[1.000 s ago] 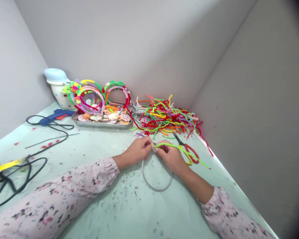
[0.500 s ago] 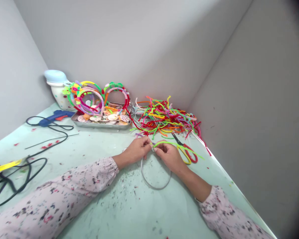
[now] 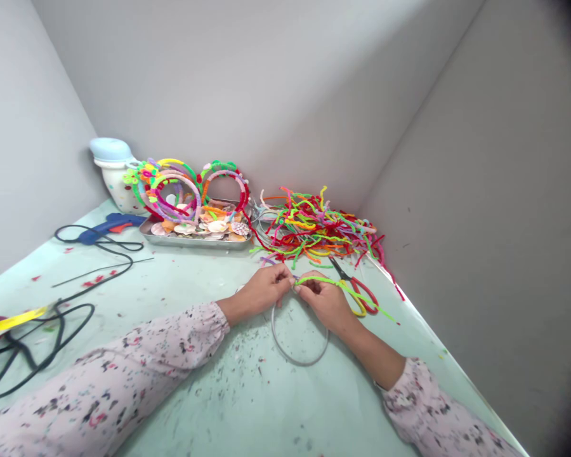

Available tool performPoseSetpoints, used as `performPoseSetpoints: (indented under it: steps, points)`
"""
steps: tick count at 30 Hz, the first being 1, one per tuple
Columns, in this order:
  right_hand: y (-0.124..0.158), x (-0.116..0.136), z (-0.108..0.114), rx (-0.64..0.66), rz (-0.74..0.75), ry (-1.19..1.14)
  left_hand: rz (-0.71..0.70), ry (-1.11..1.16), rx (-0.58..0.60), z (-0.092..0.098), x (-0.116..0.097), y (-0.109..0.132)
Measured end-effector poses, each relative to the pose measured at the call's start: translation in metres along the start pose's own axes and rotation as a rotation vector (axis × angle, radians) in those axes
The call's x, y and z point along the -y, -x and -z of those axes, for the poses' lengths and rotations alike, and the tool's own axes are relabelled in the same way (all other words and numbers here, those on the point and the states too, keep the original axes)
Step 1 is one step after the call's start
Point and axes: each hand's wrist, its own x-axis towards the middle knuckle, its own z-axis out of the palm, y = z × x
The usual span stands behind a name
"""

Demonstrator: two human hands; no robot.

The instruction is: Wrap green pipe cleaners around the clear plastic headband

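My left hand (image 3: 265,292) and my right hand (image 3: 324,299) meet at the top of a bare grey hairband (image 3: 299,363), whose loop hangs down toward me on the pale green tabletop (image 3: 209,406). My left fingers pinch the band. My right fingers hold a lime-green pipe cleaner (image 3: 347,289) against it, and its long free end trails to the right over a pair of red-and-yellow-handled scissors (image 3: 364,298). The fingers hide the exact point where the pipe cleaner meets the band.
Behind my hands lies a heap of multicoloured pipe cleaners (image 3: 316,228). A metal tray of seashells (image 3: 195,241) holds decorated hairbands (image 3: 190,190). Left of it are a white jar with a blue lid (image 3: 111,168) and a blue hot glue gun (image 3: 107,228) with a black cord (image 3: 52,324). Grey walls bound the table.
The free end of the green pipe cleaner has swung slightly, and the view has shifted a little. Both hands stay together at the top of the band.
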Motion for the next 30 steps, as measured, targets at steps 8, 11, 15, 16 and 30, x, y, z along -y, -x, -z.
performPoseSetpoints:
  steps: [8, 11, 15, 16, 30]
  points:
    - [0.0016, 0.0049, 0.0022, -0.021, 0.045, 0.051, 0.009, -0.027, -0.013, -0.0010, 0.0009, -0.0002]
    - [0.0038, 0.0077, 0.0017, -0.068, 0.057, 0.070, 0.008, -0.034, -0.013, -0.0003, -0.0007, 0.0003]
    - [0.0042, 0.0070, -0.0005, -0.054, 0.050, 0.052, 0.009, -0.010, -0.015, 0.0008, -0.0037, 0.0009]
    - [0.0037, 0.0061, -0.0010, -0.043, 0.041, 0.042, 0.011, -0.005, -0.016, 0.0009, -0.0042, 0.0009]
    - [0.0023, 0.0033, -0.0006, -0.017, 0.027, 0.060, 0.002, -0.045, -0.041, -0.0001, -0.0033, 0.0009]
